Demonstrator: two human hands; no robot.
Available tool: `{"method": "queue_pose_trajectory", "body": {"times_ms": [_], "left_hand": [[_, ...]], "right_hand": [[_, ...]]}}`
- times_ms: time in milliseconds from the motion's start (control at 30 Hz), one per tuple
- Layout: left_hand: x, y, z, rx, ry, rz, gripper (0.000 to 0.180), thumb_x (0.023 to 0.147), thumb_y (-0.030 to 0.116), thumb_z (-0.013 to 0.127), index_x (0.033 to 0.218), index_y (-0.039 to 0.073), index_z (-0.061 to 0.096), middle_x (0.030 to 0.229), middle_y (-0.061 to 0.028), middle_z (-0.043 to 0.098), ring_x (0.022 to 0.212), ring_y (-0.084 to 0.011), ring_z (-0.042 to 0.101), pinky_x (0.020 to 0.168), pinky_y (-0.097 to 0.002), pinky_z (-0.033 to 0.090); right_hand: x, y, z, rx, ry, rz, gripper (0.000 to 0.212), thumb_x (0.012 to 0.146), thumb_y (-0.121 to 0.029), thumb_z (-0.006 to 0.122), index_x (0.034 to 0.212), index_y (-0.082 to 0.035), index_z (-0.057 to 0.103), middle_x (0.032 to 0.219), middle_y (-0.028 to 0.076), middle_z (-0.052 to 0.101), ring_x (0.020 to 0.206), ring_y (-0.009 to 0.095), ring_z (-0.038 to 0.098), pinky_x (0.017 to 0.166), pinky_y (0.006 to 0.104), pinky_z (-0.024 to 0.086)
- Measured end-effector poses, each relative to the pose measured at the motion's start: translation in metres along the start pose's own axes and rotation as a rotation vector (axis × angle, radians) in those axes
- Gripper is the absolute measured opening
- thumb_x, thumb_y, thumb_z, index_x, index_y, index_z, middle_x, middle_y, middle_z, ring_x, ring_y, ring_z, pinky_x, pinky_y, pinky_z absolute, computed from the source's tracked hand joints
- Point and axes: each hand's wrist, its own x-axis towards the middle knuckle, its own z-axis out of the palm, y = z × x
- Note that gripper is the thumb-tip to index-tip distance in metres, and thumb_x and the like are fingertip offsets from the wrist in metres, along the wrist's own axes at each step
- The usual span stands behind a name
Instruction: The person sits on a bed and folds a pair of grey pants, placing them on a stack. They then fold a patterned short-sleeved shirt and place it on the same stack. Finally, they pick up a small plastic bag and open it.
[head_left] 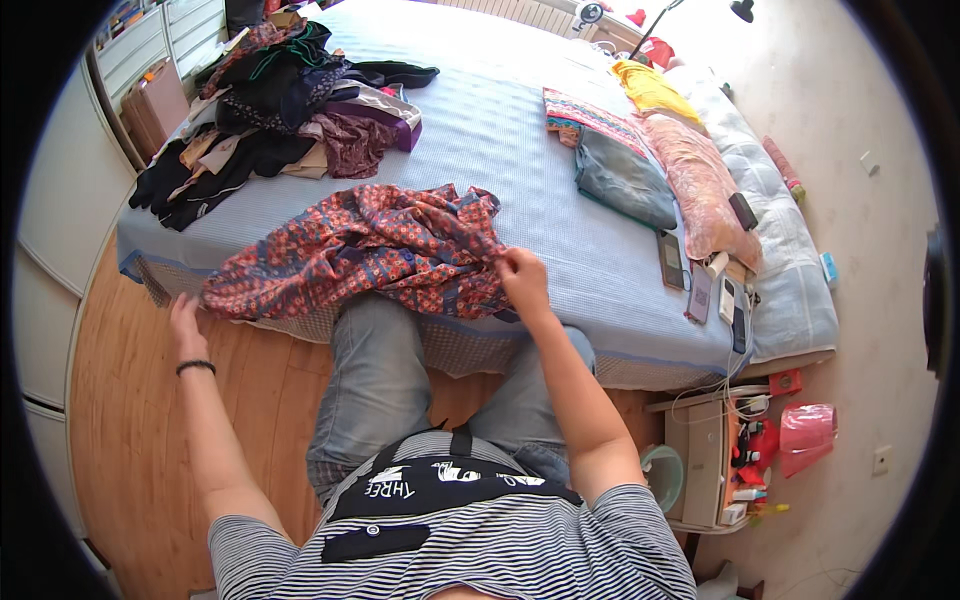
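A crumpled red-and-blue patterned shirt [370,250] lies across the near edge of the bed and over my knees. My right hand [522,282] is closed on its right end, the fingers pinching the cloth. Beyond the shirt's left end, my left hand [187,325] is raised with its fingers stretched out, a dark bracelet on the wrist. Its fingertips are close beside the cloth; whether they touch it I cannot tell.
A heap of mixed clothes [290,120] covers the bed's far left. Folded jeans [625,180] lie to the right, beside a pink pillow [690,180] and a yellow one [655,90]. Phones [700,295] and cables sit near the right corner, above an open bedside cabinet [695,465].
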Motion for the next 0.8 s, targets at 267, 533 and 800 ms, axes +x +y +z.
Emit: {"method": "queue_pose_trajectory", "body": {"times_ms": [267, 533, 800], "left_hand": [[-0.205, 0.009, 0.268, 0.478, -0.784, 0.588, 0.019, 0.09, 0.017, 0.06, 0.098, 0.001, 0.069, 0.088, -0.0125, 0.068, 0.083, -0.0217, 0.064, 0.076, -0.0311, 0.048], [-0.167, -0.047, 0.318, 1.112, -0.272, 0.763, 0.027, 0.086, 0.021, 0.061, 0.097, -0.004, 0.059, 0.105, -0.0238, 0.055, 0.099, -0.0398, 0.051, 0.088, -0.0462, 0.043], [-0.156, -0.048, 0.302, 0.872, -0.503, 0.776, 0.022, 0.084, 0.018, 0.062, 0.097, 0.0, 0.063, 0.097, -0.0207, 0.061, 0.091, -0.0384, 0.058, 0.08, -0.0447, 0.047]], "right_hand": [[-0.014, -0.01, -0.031, 1.309, 0.306, 0.534, 0.012, 0.088, -0.002, 0.059, 0.098, 0.0, 0.066, 0.091, 0.009, 0.068, 0.079, 0.015, 0.064, 0.071, 0.0276, 0.052], [-0.034, 0.012, -0.133, 1.392, 0.635, 0.365, 0.014, 0.086, 0.001, 0.055, 0.098, -0.002, 0.062, 0.098, 0.012, 0.066, 0.091, 0.022, 0.064, 0.08, 0.0387, 0.054], [-0.063, 0.006, -0.077, -0.033, 0.341, 0.154, 0.03, 0.074, -0.005, 0.066, 0.102, -0.001, 0.056, 0.098, 0.012, 0.054, 0.093, 0.026, 0.053, 0.081, 0.0366, 0.045]]}}
